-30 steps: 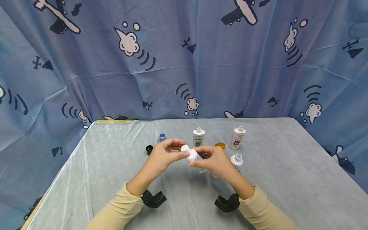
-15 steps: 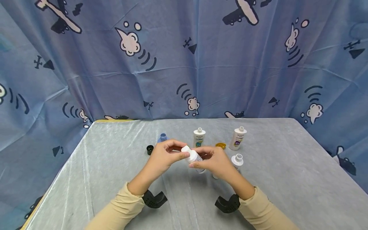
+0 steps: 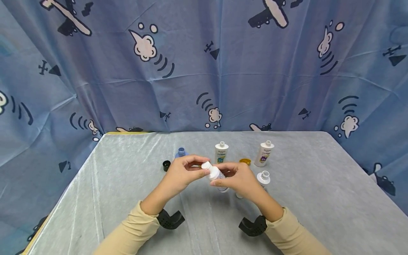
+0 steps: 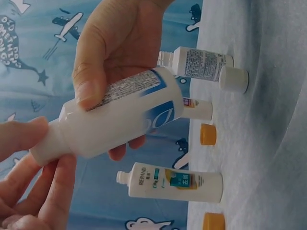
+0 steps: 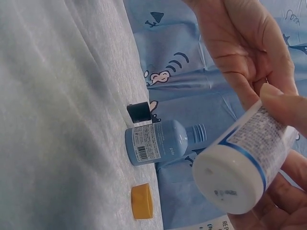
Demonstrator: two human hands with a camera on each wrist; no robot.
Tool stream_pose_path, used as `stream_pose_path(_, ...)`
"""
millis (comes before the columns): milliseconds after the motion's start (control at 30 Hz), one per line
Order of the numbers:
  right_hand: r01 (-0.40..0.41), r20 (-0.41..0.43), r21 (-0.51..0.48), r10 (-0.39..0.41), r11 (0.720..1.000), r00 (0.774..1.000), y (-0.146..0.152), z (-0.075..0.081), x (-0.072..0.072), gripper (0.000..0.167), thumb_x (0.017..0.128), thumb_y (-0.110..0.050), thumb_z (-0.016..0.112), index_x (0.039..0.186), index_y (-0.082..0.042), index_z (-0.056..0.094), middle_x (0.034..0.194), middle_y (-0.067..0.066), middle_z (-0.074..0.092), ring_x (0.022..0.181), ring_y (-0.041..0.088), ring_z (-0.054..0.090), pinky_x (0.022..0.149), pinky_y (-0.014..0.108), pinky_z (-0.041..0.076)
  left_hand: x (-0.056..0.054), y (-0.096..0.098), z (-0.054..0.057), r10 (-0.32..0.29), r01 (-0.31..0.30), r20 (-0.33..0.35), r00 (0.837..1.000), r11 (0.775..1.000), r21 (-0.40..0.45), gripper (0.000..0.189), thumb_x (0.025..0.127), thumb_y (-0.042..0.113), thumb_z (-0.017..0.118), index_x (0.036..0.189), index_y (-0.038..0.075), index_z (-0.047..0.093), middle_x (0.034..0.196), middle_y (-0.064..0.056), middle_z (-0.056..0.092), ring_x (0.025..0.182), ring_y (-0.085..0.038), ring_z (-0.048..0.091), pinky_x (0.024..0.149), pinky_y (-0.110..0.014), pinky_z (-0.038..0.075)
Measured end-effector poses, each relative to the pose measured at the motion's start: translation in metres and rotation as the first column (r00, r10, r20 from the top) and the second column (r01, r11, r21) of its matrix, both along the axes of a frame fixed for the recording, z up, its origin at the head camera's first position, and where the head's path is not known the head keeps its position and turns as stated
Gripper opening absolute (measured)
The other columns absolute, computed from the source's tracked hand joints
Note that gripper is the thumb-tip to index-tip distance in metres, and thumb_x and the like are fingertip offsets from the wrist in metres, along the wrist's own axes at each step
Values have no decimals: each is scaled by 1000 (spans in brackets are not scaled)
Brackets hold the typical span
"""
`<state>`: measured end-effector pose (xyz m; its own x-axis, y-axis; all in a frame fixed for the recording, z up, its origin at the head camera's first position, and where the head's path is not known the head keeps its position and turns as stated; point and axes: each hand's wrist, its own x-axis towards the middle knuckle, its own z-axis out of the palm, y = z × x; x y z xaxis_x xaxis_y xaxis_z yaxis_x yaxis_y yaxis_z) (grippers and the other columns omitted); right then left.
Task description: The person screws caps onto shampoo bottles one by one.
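My left hand (image 3: pixel 184 172) pinches a white cap (image 4: pixel 50 143) between thumb and fingers, at the neck end of a white bottle (image 4: pixel 129 117). My right hand (image 3: pixel 238 178) grips this bottle round its body, thumb on one side and fingers on the other. The bottle is held tilted above the table, its neck toward my left hand and its base toward the lower right. A label with fine print and blue bands (image 5: pixel 254 132) runs along its side. In the right wrist view the base faces the camera, and the cap is hidden.
Uncapped, a blue bottle (image 5: pixel 160 143) stands behind my left hand near a black cap (image 3: pixel 166 165). Two white bottles without caps, one centre (image 3: pixel 221 152) and one right (image 3: pixel 264 153), stand farther back. An orange cap (image 3: pixel 245 161), another open bottle (image 3: pixel 263 177) and a white cap (image 4: pixel 234 79) are near my right hand.
The left fingertips have shifted slightly on the cap. The right hand keeps its grip, and the bottle stays in nearly the same place and tilt.
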<state>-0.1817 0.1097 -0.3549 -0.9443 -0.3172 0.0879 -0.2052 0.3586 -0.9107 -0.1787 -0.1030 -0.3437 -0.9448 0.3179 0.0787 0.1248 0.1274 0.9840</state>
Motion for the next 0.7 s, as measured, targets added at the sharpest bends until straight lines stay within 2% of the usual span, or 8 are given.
stream_pose_path(100, 8, -6, 4, -8, 1000, 1000, 0, 0, 0, 38, 74, -19, 88, 108, -6, 76, 109, 11, 75, 96, 16, 66, 80, 25, 57, 0, 1, -1, 32, -32, 19, 999, 999, 1, 38, 85, 16, 79, 120, 5, 69, 120, -12, 69, 99, -15, 72, 85, -29, 59)
stream_pose_path(267, 6, -8, -4, -6, 1000, 1000, -2, 0, 1, 39, 74, -18, 88, 108, -5, 76, 107, 12, 75, 92, 17, 68, 77, 26, 58, -1, 4, 0, 87, -87, 15, 996, 996, -24, 33, 81, 18, 83, 110, 7, 71, 109, -9, 71, 90, -11, 70, 81, -27, 58)
stream_pose_path(700, 26, -14, 8, -26, 1000, 1000, -3, 1, 2, 41, 74, -19, 89, 109, -5, 76, 107, 12, 75, 92, 15, 68, 78, 24, 57, 0, 7, -3, 139, -137, -50, 989, 990, 28, 28, 80, 12, 83, 106, 5, 75, 102, -11, 75, 84, -9, 72, 78, -26, 59)
